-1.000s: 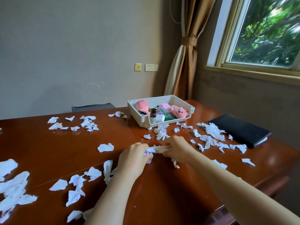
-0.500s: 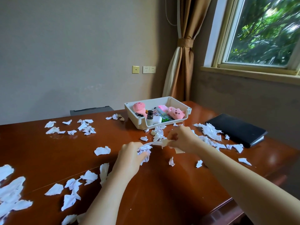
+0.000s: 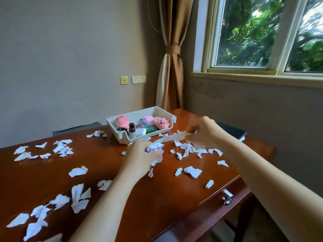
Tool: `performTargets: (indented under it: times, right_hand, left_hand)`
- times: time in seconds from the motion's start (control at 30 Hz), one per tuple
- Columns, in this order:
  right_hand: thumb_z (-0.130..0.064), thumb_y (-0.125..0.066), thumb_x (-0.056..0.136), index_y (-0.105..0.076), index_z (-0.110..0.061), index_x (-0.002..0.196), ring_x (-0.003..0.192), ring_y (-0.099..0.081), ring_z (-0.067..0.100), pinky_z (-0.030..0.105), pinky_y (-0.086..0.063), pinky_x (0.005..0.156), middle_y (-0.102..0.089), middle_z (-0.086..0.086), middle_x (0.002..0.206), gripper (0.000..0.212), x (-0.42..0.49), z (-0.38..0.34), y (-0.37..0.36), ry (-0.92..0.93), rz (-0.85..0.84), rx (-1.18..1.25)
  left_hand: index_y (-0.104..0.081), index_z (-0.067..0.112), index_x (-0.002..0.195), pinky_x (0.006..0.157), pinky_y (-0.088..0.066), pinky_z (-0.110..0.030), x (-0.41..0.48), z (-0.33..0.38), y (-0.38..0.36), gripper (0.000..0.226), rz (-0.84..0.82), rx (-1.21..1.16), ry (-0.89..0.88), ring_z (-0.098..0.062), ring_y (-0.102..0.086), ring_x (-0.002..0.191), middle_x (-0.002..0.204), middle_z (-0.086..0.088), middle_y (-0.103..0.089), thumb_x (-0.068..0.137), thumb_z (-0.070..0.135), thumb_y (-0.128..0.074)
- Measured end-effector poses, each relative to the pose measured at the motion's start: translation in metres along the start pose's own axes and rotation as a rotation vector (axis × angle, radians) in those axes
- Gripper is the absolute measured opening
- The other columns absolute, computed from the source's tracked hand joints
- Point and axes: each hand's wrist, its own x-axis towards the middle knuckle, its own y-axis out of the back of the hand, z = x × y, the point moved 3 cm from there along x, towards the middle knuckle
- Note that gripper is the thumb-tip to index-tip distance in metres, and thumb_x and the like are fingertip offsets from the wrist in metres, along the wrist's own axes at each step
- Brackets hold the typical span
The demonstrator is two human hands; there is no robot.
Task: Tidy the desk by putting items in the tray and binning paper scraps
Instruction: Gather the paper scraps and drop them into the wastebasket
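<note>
Here, a person's two bare hands work above a glossy brown table [image 3: 157, 198] littered with torn white paper. The left hand [image 3: 138, 159] hovers just above the middle of the table, its fingers curled around a crumpled wad of scraps [image 3: 154, 147]. The right hand [image 3: 205, 131], raised higher and further right, pinches one end of a long paper strip [image 3: 170, 137]. The other end runs down into the wad, so the strip hangs stretched between the two hands. Just behind them sits a white tray [image 3: 120, 137] holding two pink plush toys [image 3: 161, 122], a small bottle [image 3: 132, 130] and other small items. A black notebook [image 3: 234, 132] lies on the table behind the right hand. Loose scraps [image 3: 193, 171] lie all around: a cluster beneath the right hand, more near the front edge, and many across the left half. No bin is in view. The step appears to be gathering scraps into one bundle. To do it well, the right hand should feed the strip into the left palm and press it in, since a loosely packed wad will likely shed pieces. Nearby scraps are better swept together than picked up singly.
</note>
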Motion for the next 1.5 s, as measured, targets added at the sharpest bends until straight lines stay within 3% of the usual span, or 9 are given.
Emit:
performTargets:
  times: [0.13,0.27,0.4,0.53,0.67,0.8,0.97,1.33,1.5]
  right_hand:
    - [-0.012,-0.07,0.08,-0.072,-0.012,0.084,0.063,-0.056,0.007,0.006,-0.037,0.044,-0.064,-0.001,0.079,0.004,-0.036,0.033,0.031,-0.073,0.036,-0.008]
    - [-0.012,-0.069,0.077,-0.074,-0.012,0.078,0.062,-0.057,0.008,0.008,-0.04,0.048,-0.065,-0.003,0.07,0.005,-0.081,0.069,0.059,-0.147,0.068,-0.008]
    - [-0.009,-0.069,0.076,-0.07,-0.015,0.074,0.055,-0.049,0.002,0.003,-0.037,0.047,-0.058,-0.006,0.066,0.006,-0.12,0.106,0.067,-0.246,0.052,-0.03]
    - [-0.01,-0.07,0.075,-0.072,-0.013,0.078,0.062,-0.053,0.005,0.005,-0.039,0.048,-0.062,-0.007,0.071,0.005,-0.152,0.143,0.053,-0.33,-0.02,-0.063]
    - [-0.01,-0.071,0.073,-0.066,-0.016,0.072,0.061,-0.051,0.003,0.006,-0.038,0.047,-0.055,-0.013,0.066,0.008,-0.181,0.175,0.028,-0.431,-0.101,-0.03]
    - [-0.009,-0.068,0.075,-0.068,-0.014,0.07,0.063,-0.05,0.006,0.009,-0.038,0.048,-0.059,-0.006,0.071,0.007,-0.202,0.204,-0.006,-0.528,-0.18,0.004]
    - [-0.007,-0.064,0.075,-0.065,-0.018,0.067,0.059,-0.048,0.002,0.005,-0.036,0.043,-0.057,-0.007,0.069,0.013,-0.221,0.236,-0.057,-0.643,-0.251,0.07]
    - [-0.009,-0.063,0.075,-0.069,-0.015,0.077,0.08,-0.057,0.018,0.026,-0.042,0.065,-0.061,0.002,0.08,0.009,-0.259,0.297,-0.198,-0.916,-0.468,0.124]
    - [-0.007,-0.058,0.081,-0.071,-0.003,0.093,0.078,-0.057,0.017,0.031,-0.051,0.073,-0.071,0.012,0.095,0.018,-0.269,0.312,-0.237,-1.049,-0.474,0.175]
  left_hand:
    - [-0.057,0.0,0.064,0.045,-0.021,-0.016,-0.01,0.039,-0.037,0.038,-0.103,-0.099,-0.071,-0.008,-0.029,0.045,0.055,0.002,-0.03,0.085,0.03,-0.068]
    - [-0.069,0.002,0.081,0.053,-0.036,-0.023,-0.023,0.077,-0.078,0.031,-0.22,-0.129,-0.152,-0.015,-0.044,0.054,0.062,-0.008,-0.051,0.085,0.032,-0.067]
    - [-0.045,0.01,0.055,0.046,-0.024,-0.018,-0.043,0.099,-0.123,0.042,-0.328,-0.171,-0.178,-0.01,-0.03,0.048,0.05,0.005,-0.034,0.085,0.028,-0.068]
    - [-0.052,0.013,0.055,0.047,-0.029,-0.014,-0.061,0.103,-0.171,0.038,-0.452,-0.172,-0.173,-0.007,-0.04,0.049,0.051,0.008,-0.046,0.086,0.03,-0.067]
    - [-0.055,0.009,0.059,0.043,-0.033,-0.012,-0.082,0.101,-0.216,0.036,-0.574,-0.165,-0.174,-0.006,-0.042,0.048,0.057,-0.003,-0.053,0.087,0.029,-0.065]
    - [-0.035,0.013,0.056,0.049,-0.018,-0.026,-0.1,0.082,-0.261,0.044,-0.653,-0.096,-0.091,-0.012,-0.026,0.055,0.057,0.001,-0.03,0.086,0.027,-0.064]
    - [-0.03,0.018,0.052,0.048,-0.021,-0.023,-0.124,0.045,-0.315,0.045,-0.823,0.046,-0.054,-0.014,-0.029,0.06,0.06,0.004,-0.027,0.091,0.015,-0.053]
    - [-0.03,0.017,0.053,0.054,-0.025,-0.029,-0.166,-0.038,-0.393,0.042,-1.009,0.125,0.161,-0.023,-0.041,0.064,0.06,0.001,-0.035,0.087,0.016,-0.056]
    - [-0.054,0.005,0.076,0.061,-0.032,-0.03,-0.175,-0.063,-0.423,0.016,-1.07,0.138,0.256,-0.038,-0.059,0.091,0.09,-0.021,-0.061,0.087,0.016,-0.052]
